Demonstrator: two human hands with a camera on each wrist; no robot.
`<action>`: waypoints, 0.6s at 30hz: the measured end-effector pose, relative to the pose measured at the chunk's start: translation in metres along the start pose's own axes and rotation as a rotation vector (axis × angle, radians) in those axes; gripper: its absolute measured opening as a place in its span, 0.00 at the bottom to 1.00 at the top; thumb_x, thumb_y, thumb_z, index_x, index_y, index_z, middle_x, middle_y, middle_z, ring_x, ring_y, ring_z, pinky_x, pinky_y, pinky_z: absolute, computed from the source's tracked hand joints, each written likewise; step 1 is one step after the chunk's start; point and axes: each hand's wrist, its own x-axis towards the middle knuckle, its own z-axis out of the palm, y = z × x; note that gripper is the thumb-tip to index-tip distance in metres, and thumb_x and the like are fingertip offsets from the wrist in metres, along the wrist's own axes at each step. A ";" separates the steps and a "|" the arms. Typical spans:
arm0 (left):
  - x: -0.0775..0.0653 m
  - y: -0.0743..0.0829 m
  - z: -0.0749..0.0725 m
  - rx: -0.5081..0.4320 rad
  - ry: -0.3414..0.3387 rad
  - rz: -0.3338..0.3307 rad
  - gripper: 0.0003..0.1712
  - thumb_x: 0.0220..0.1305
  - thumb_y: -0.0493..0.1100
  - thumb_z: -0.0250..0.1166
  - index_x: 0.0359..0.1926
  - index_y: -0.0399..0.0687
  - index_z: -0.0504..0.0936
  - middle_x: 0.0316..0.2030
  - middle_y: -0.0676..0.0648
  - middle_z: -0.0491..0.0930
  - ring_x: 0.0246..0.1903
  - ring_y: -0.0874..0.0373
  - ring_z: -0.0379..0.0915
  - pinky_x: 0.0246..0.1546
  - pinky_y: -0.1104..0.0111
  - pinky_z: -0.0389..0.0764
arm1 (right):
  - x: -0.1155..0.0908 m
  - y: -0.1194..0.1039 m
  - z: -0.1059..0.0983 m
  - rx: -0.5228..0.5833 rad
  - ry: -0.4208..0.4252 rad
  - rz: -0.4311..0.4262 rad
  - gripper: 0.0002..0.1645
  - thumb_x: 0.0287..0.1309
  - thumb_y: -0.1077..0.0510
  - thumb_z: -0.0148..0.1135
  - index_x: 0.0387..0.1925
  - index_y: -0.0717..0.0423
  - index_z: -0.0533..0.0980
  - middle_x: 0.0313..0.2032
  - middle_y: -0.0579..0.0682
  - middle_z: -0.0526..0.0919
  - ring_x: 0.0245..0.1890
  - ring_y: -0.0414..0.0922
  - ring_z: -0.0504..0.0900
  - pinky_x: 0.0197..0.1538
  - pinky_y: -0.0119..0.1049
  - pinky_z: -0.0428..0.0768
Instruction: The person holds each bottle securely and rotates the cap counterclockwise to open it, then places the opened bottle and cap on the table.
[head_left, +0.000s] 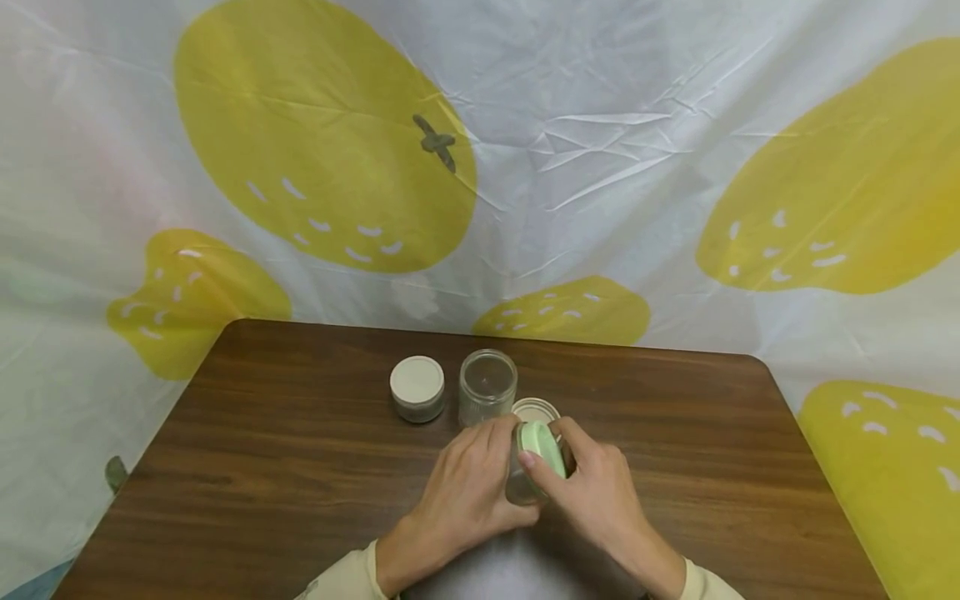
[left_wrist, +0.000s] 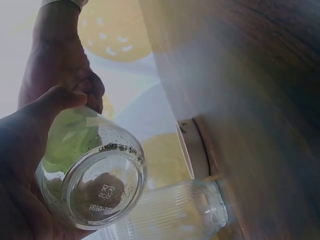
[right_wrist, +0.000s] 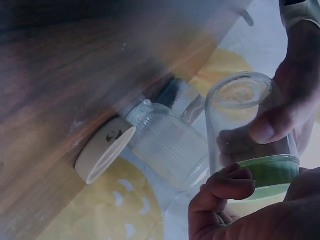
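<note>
Tipped on its side above the table, a clear glass jar (head_left: 522, 485) has a light green lid (head_left: 542, 450) on its mouth. My left hand (head_left: 463, 482) grips the glass body, its thumb and fingers wrapped round it. With thumb and fingers at the rim, my right hand (head_left: 600, 487) holds the green lid. Dark specks cling to the glass near the jar's base (left_wrist: 105, 190) in the left wrist view. The right wrist view has the lid (right_wrist: 272, 172) below the body, between the right hand's fingers.
Just beyond the hands stands a ribbed clear jar (head_left: 480, 408) without a lid. A shorter jar with a white lid (head_left: 417, 380) is left of it. A loose cream lid (head_left: 536, 408) lies right behind the held jar. Lemon-printed cloth (head_left: 600, 208) hangs behind the wooden table (head_left: 285, 467).
</note>
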 end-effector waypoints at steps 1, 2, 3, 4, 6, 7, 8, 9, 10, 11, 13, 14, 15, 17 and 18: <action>0.000 0.000 -0.001 0.000 -0.002 0.003 0.49 0.29 0.63 0.82 0.54 0.45 0.78 0.41 0.54 0.82 0.37 0.60 0.80 0.42 0.68 0.84 | -0.001 0.001 0.000 0.006 0.002 0.001 0.16 0.59 0.38 0.73 0.40 0.39 0.80 0.16 0.34 0.70 0.17 0.30 0.66 0.23 0.28 0.66; 0.000 0.000 -0.001 -0.004 -0.002 0.007 0.49 0.29 0.63 0.81 0.54 0.45 0.78 0.40 0.54 0.82 0.37 0.60 0.80 0.41 0.68 0.84 | -0.002 0.001 0.001 0.016 0.005 -0.001 0.16 0.58 0.38 0.73 0.40 0.39 0.80 0.17 0.33 0.70 0.17 0.30 0.66 0.23 0.28 0.66; 0.000 0.001 -0.002 -0.009 -0.003 0.010 0.49 0.29 0.63 0.81 0.54 0.45 0.78 0.40 0.54 0.81 0.37 0.60 0.79 0.41 0.68 0.84 | -0.003 0.002 0.001 0.023 0.010 -0.003 0.16 0.57 0.39 0.74 0.40 0.40 0.80 0.17 0.33 0.70 0.17 0.29 0.66 0.23 0.28 0.66; 0.000 0.001 -0.003 -0.013 -0.005 0.014 0.48 0.29 0.63 0.81 0.54 0.46 0.78 0.40 0.54 0.81 0.37 0.61 0.79 0.41 0.68 0.84 | -0.004 0.003 0.001 0.031 0.015 -0.004 0.16 0.57 0.39 0.74 0.40 0.40 0.80 0.17 0.33 0.70 0.17 0.29 0.66 0.23 0.28 0.66; 0.001 0.002 -0.005 -0.028 -0.011 0.019 0.48 0.30 0.62 0.80 0.55 0.46 0.78 0.40 0.54 0.82 0.38 0.61 0.80 0.42 0.68 0.85 | -0.006 0.003 0.001 0.047 0.028 -0.015 0.16 0.55 0.41 0.75 0.40 0.40 0.80 0.17 0.32 0.71 0.17 0.29 0.66 0.22 0.28 0.66; 0.001 0.002 -0.006 -0.033 -0.015 0.021 0.48 0.31 0.62 0.80 0.55 0.46 0.78 0.40 0.54 0.82 0.38 0.61 0.80 0.43 0.68 0.85 | -0.006 0.003 0.001 0.052 0.034 -0.022 0.17 0.55 0.41 0.75 0.41 0.40 0.80 0.17 0.32 0.71 0.17 0.29 0.67 0.22 0.28 0.67; 0.002 0.002 -0.006 -0.037 -0.020 0.021 0.47 0.31 0.61 0.80 0.55 0.46 0.78 0.41 0.54 0.82 0.39 0.61 0.81 0.44 0.68 0.85 | -0.007 0.004 0.001 0.057 0.039 -0.028 0.17 0.54 0.41 0.75 0.41 0.41 0.80 0.17 0.32 0.71 0.17 0.28 0.67 0.22 0.28 0.67; 0.002 0.003 -0.007 -0.040 -0.023 0.020 0.47 0.32 0.61 0.80 0.55 0.46 0.78 0.41 0.54 0.82 0.39 0.61 0.81 0.44 0.68 0.85 | -0.007 0.004 0.001 0.059 0.042 -0.033 0.17 0.54 0.41 0.75 0.41 0.41 0.80 0.17 0.32 0.71 0.17 0.28 0.67 0.22 0.28 0.67; 0.002 0.003 -0.007 -0.042 -0.025 0.019 0.47 0.32 0.61 0.80 0.56 0.45 0.78 0.42 0.54 0.83 0.40 0.61 0.81 0.45 0.68 0.85 | -0.007 0.004 0.001 0.062 0.043 -0.037 0.17 0.54 0.41 0.75 0.41 0.41 0.80 0.17 0.33 0.72 0.17 0.28 0.67 0.22 0.28 0.67; 0.003 0.003 -0.008 -0.045 -0.025 0.019 0.47 0.32 0.61 0.80 0.56 0.45 0.78 0.42 0.53 0.83 0.40 0.61 0.82 0.45 0.68 0.85 | -0.007 0.004 0.001 0.065 0.044 -0.041 0.17 0.54 0.41 0.75 0.41 0.41 0.80 0.17 0.33 0.72 0.17 0.28 0.67 0.22 0.28 0.67; 0.003 0.003 -0.008 -0.043 -0.028 0.020 0.47 0.33 0.61 0.79 0.56 0.45 0.78 0.42 0.53 0.83 0.40 0.61 0.82 0.45 0.68 0.85 | -0.007 0.005 0.000 0.071 0.045 -0.048 0.17 0.53 0.42 0.75 0.41 0.41 0.80 0.17 0.33 0.73 0.17 0.28 0.67 0.22 0.28 0.67; 0.003 0.003 -0.008 -0.044 -0.026 0.020 0.47 0.33 0.60 0.79 0.55 0.44 0.78 0.41 0.53 0.83 0.40 0.61 0.82 0.45 0.68 0.85 | -0.007 0.005 0.000 0.076 0.046 -0.051 0.18 0.53 0.42 0.75 0.41 0.42 0.80 0.17 0.34 0.73 0.17 0.28 0.68 0.23 0.28 0.68; 0.003 0.003 -0.008 -0.043 -0.024 0.021 0.46 0.33 0.60 0.79 0.55 0.44 0.78 0.41 0.53 0.83 0.39 0.61 0.81 0.44 0.68 0.85 | -0.007 0.005 0.000 0.079 0.046 -0.054 0.18 0.53 0.42 0.75 0.42 0.42 0.80 0.17 0.34 0.74 0.17 0.29 0.68 0.23 0.28 0.68; 0.003 0.004 -0.008 -0.041 -0.018 0.024 0.46 0.33 0.60 0.79 0.55 0.44 0.78 0.40 0.54 0.83 0.39 0.61 0.81 0.44 0.68 0.85 | -0.007 0.006 0.000 0.085 0.047 -0.061 0.19 0.52 0.42 0.76 0.42 0.41 0.80 0.18 0.33 0.74 0.17 0.30 0.69 0.23 0.28 0.69; 0.003 0.004 -0.008 -0.040 -0.017 0.025 0.46 0.33 0.60 0.79 0.55 0.44 0.78 0.40 0.54 0.82 0.39 0.61 0.81 0.43 0.68 0.85 | -0.007 0.007 0.000 0.088 0.047 -0.067 0.19 0.52 0.41 0.76 0.43 0.41 0.80 0.18 0.33 0.74 0.18 0.30 0.69 0.23 0.28 0.69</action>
